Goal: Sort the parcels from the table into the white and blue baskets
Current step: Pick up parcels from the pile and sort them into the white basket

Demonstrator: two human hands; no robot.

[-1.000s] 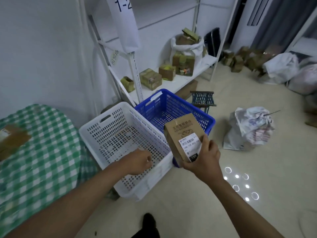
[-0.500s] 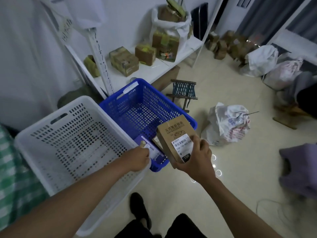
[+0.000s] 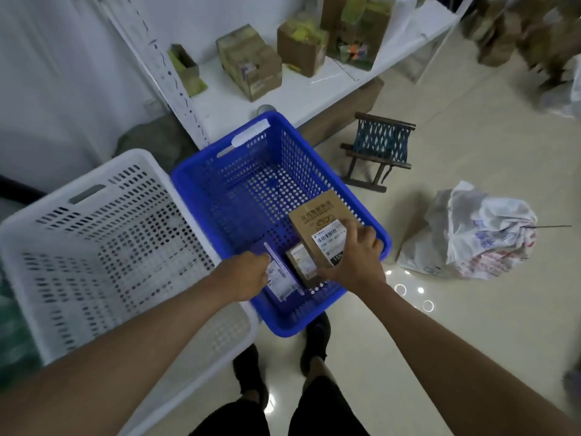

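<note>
Over the blue perforated plastic basket (image 3: 251, 171) on the floor, the right hand (image 3: 352, 259) grips a brown cardboard parcel with a white barcode label (image 3: 320, 225), fingers curled over its near end, holding it tilted just above the basket's near right corner. The left hand (image 3: 248, 273) has its fingers curled at a flat purple parcel with a white label (image 3: 283, 275) that lies low inside the blue basket; whether it still pinches that parcel or has just let go I cannot tell. Between the two sits a small brown box with a pale label (image 3: 301, 262), already resting on the basket floor. So the blue basket looks to have two parcels, with a third about to go in, while the white perforated plastic basket (image 3: 94, 234) touching its left side shows no parcel that I can make out. The table is nearly out of view, so how many parcels remain cannot be judged. Around them stand a white low shelf with taped cardboard boxes (image 3: 301, 89), a small dark wooden stool with a woven seat (image 3: 380, 149) and a tied white printed sack (image 3: 478, 234), all well apart from the hands. Nothing blocks the drop; the small box under the held parcel merely limits where it can lie flat.
</note>
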